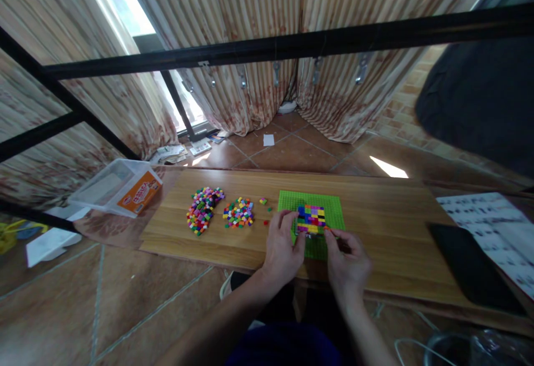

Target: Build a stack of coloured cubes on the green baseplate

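A green studded baseplate (pixel 332 204) lies on the wooden tabletop, carrying a block of small multicoloured building bricks (pixel 311 219) in blue, purple, yellow, orange and red. My left hand (pixel 283 243) curls round the left side of this brick block, fingers at its upper left and thumb at its lower left. At the block's right edge, my right hand (pixel 347 257) has thumb and index finger pinched together on a small reddish-orange brick (pixel 327 229). My fingers hide part of that brick and of the block's edges.
Left of the baseplate lie a few loose bricks (pixel 263 201), a small brick pile (pixel 238 213) and a larger curved pile (pixel 203 209). A clear plastic box (pixel 114 188) stands at the table's left end. A black flat panel (pixel 471 266) and printed sheets (pixel 492 232) lie right.
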`<state>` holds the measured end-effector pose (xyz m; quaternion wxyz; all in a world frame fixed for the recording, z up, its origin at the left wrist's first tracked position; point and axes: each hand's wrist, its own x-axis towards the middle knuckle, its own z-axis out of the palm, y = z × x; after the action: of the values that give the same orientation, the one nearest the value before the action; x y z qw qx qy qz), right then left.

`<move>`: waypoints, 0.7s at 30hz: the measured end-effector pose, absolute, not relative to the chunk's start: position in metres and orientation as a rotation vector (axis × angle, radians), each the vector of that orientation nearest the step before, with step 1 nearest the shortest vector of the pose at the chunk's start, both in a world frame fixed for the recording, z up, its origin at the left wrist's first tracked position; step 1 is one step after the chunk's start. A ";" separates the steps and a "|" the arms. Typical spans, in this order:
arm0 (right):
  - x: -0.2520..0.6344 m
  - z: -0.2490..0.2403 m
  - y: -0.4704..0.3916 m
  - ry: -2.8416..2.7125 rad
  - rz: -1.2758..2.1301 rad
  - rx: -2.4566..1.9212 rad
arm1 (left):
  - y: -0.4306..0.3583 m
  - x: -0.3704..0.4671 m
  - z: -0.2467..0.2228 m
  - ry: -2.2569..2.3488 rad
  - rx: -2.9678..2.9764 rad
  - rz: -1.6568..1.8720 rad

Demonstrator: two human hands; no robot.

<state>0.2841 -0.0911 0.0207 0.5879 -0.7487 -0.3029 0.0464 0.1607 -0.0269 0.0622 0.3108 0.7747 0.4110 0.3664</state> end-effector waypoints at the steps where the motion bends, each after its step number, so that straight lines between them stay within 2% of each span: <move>1: 0.282 0.021 -0.090 -0.716 0.083 -1.761 | -0.026 0.163 0.061 1.086 2.052 0.963; 21: 0.270 0.022 -0.090 -0.831 -0.159 -1.845 | 0.001 0.207 0.065 1.143 1.890 0.757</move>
<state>0.2704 -0.0897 0.0219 0.5278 -0.7720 -0.3479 -0.0666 0.2074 0.0006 0.0647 0.3925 0.7447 0.4501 0.2981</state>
